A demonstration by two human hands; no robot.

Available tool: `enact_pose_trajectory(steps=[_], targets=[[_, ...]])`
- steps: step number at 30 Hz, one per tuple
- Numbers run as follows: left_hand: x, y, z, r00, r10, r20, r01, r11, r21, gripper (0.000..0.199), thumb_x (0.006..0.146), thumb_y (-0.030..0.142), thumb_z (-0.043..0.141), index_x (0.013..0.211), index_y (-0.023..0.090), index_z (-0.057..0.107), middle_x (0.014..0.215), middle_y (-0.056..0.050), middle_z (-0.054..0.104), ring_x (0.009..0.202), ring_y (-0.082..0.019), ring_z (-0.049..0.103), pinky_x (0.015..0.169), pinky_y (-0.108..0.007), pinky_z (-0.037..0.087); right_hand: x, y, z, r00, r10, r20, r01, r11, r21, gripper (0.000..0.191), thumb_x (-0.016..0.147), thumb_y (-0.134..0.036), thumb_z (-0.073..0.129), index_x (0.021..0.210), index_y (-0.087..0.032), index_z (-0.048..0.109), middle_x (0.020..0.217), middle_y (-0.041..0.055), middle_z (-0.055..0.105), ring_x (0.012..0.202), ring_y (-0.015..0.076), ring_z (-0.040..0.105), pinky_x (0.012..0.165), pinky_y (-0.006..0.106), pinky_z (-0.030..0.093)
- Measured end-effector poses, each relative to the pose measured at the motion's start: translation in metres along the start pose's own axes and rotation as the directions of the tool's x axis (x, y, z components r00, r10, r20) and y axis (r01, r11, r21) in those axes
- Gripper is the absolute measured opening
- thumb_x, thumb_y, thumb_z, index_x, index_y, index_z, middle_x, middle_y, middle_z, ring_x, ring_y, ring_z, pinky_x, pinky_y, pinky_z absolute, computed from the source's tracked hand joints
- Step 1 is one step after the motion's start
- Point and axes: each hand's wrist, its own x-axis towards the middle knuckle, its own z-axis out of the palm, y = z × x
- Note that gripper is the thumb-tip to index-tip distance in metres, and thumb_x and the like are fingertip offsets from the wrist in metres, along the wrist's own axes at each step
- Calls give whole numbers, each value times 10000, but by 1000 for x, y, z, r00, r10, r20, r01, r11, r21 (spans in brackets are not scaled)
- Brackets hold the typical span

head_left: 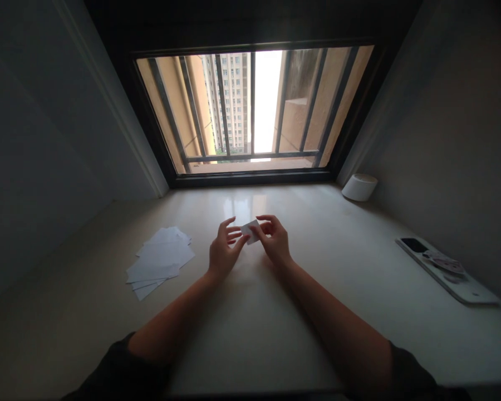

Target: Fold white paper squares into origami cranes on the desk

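Observation:
A small white piece of paper [249,230] is held up between my two hands, above the pale sill. My left hand [226,249] pinches its lower left side with the thumb, the other fingers loosely curled and spread behind. On the right edge, my right hand [274,240] grips the paper between thumb and fingers. Whether the paper is folded is too small to tell. To the left of my left hand lies a loose, fanned pile of white paper sheets [161,259].
A phone in a light case [451,273] lies at the right by the wall. A white cylindrical object [359,187] stands in the far right corner. Beyond the sill is a dark-framed window [254,179] with bars. Walls close off both sides.

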Motion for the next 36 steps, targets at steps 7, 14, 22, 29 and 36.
enact_pose_trajectory(steps=[7,14,22,29,36], targets=[[-1,-1,-1,989,134,59,-144,964,223,257,759,381,646,983,265,697,896,-54,668,818,-201,595,696,-282,459,-8,-7,-4,934,-325,147,357,846,-396,281,828,-329,568,1104,-290,605,875,37,700,822,219,612,796,353,446],[5,-4,2,987,-50,150,75,983,-165,335,806,432,564,999,186,687,935,-54,685,853,-201,612,717,-301,493,-10,-8,-2,856,-414,310,513,759,-402,459,782,-283,634,1229,-303,531,1076,61,660,1028,254,568,921,419,420],[15,-13,-5,978,-206,28,206,942,-266,461,715,404,669,1100,153,637,989,-80,675,815,-184,617,682,-284,501,-2,4,-1,863,-345,368,446,863,-237,331,691,-282,731,1005,-253,629,1277,74,546,1137,249,516,941,407,432],[12,-11,-7,996,-88,-21,85,992,-89,595,764,376,626,1306,221,435,689,0,651,686,-159,610,647,-267,470,-3,13,-2,926,-135,353,193,972,-135,204,749,-304,675,949,-267,686,804,21,710,744,196,650,745,347,502],[9,-8,-6,1000,24,5,-24,999,23,334,820,320,548,1146,245,543,710,19,639,667,-142,593,682,-268,455,-1,14,2,953,40,300,-74,992,102,278,638,-375,753,865,-225,700,845,42,714,679,201,670,648,329,532]])
